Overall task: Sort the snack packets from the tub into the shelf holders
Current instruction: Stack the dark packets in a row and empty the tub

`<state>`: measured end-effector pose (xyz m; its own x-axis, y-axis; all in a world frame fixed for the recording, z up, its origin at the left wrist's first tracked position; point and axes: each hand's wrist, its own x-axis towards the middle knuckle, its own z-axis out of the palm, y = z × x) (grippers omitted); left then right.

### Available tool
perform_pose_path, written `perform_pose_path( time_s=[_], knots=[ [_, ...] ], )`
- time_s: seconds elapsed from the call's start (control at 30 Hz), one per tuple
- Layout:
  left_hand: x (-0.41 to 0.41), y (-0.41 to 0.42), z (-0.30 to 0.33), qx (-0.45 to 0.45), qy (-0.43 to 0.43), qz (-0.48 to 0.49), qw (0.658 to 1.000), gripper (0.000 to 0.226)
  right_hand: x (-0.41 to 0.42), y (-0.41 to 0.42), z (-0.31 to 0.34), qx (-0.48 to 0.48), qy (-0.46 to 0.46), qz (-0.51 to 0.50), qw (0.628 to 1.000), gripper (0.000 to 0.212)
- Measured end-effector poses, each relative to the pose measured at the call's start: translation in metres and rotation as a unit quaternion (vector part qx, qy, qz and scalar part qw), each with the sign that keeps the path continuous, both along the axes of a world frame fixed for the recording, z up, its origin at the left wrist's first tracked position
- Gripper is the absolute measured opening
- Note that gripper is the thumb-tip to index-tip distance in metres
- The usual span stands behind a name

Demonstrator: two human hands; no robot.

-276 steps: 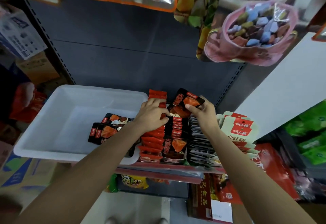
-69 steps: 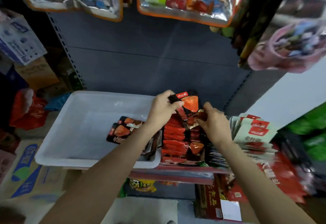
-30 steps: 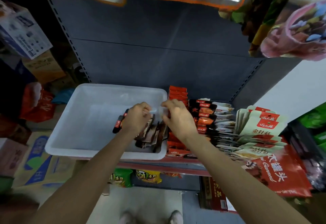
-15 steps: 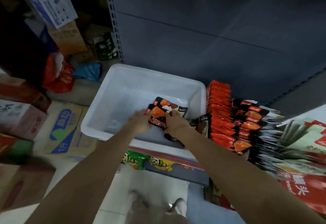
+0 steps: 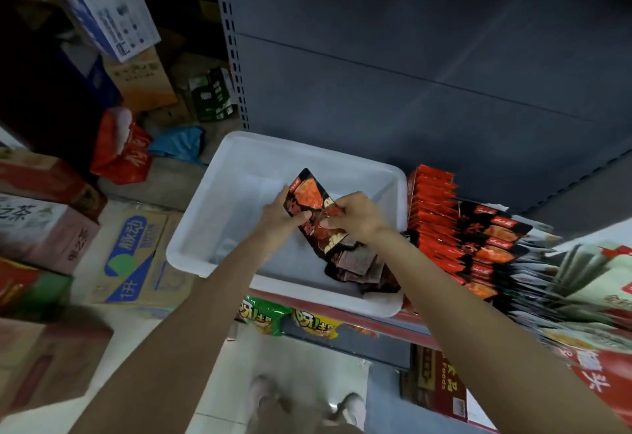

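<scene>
A white plastic tub (image 5: 236, 160) sits on the shelf. Above its right half, my left hand (image 5: 280, 211) and my right hand (image 5: 359, 214) both grip a small stack of black-and-orange snack packets (image 5: 309, 196), tilted up. More dark packets (image 5: 359, 262) lie in the tub's near right corner, below my right wrist. To the right of the tub, rows of red packets (image 5: 432, 208) and black-and-orange packets (image 5: 492, 228) stand filed in the shelf holders.
Pale packets (image 5: 588, 273) and red bags (image 5: 595, 375) fill the shelf further right. Cardboard boxes (image 5: 136, 262) are stacked on the floor at the left. Chip bags (image 5: 263, 317) hang on the shelf below. The grey back panel (image 5: 410, 57) rises behind.
Both hands have lifted the packets up out of the tub's bottom and tilted them. The camera has tipped further down and left.
</scene>
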<state>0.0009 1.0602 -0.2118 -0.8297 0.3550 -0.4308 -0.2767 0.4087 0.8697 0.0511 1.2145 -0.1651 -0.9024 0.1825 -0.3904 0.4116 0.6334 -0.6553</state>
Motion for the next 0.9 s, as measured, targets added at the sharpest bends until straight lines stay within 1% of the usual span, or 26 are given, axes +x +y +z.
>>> perform_pose_path(
  time_s=[0.03,0.07,0.1,0.17,0.23,0.27,0.33,0.43,0.57,0.67,0.73,0.8,0.9],
  knots=[
    [0.003,0.003,0.009,0.060,-0.025,0.014,0.998,0.083,0.003,0.005,0.006,-0.036,0.018,-0.012,0.999,0.016],
    [0.007,0.007,0.020,0.109,-0.045,0.017,0.993,0.078,0.008,0.010,0.012,-0.077,0.030,-0.023,0.996,0.012],
    [0.009,0.012,0.029,0.146,-0.053,0.020,0.988,0.077,0.015,0.016,0.019,-0.117,0.042,-0.030,0.992,0.015],
    [0.013,0.027,0.044,0.176,-0.023,0.016,0.984,0.077,0.031,0.029,0.034,-0.173,0.060,-0.026,0.983,0.034],
    [0.021,0.047,0.059,0.181,0.021,0.011,0.983,0.076,0.047,0.043,0.047,-0.171,0.082,-0.020,0.982,0.048],
    [0.024,0.059,0.064,0.187,0.031,0.006,0.982,0.076,0.054,0.052,0.051,-0.158,0.097,-0.022,0.982,0.051],
    [0.035,0.084,0.076,0.195,0.056,-0.011,0.979,0.077,0.070,0.070,0.062,-0.092,0.140,-0.036,0.985,0.049],
    [0.054,0.123,0.091,0.198,0.112,-0.051,0.973,0.078,0.099,0.100,0.068,0.064,0.188,-0.086,0.976,0.045],
    [0.083,0.167,0.102,0.182,0.184,-0.105,0.960,0.079,0.139,0.136,0.064,0.245,0.214,-0.136,0.936,0.044],
    [0.105,0.188,0.105,0.116,0.252,-0.134,0.951,0.080,0.159,0.154,0.056,0.347,0.228,-0.133,0.900,0.045],
    [0.115,0.197,0.103,0.086,0.285,-0.155,0.942,0.081,0.167,0.163,0.048,0.391,0.222,-0.136,0.883,0.050],
    [0.122,0.202,0.097,0.052,0.310,-0.186,0.931,0.083,0.171,0.169,0.038,0.406,0.213,-0.143,0.877,0.055],
    [0.127,0.204,0.092,-0.003,0.354,-0.214,0.911,0.084,0.174,0.176,0.029,0.368,0.187,-0.146,0.899,0.054]
  ],
)
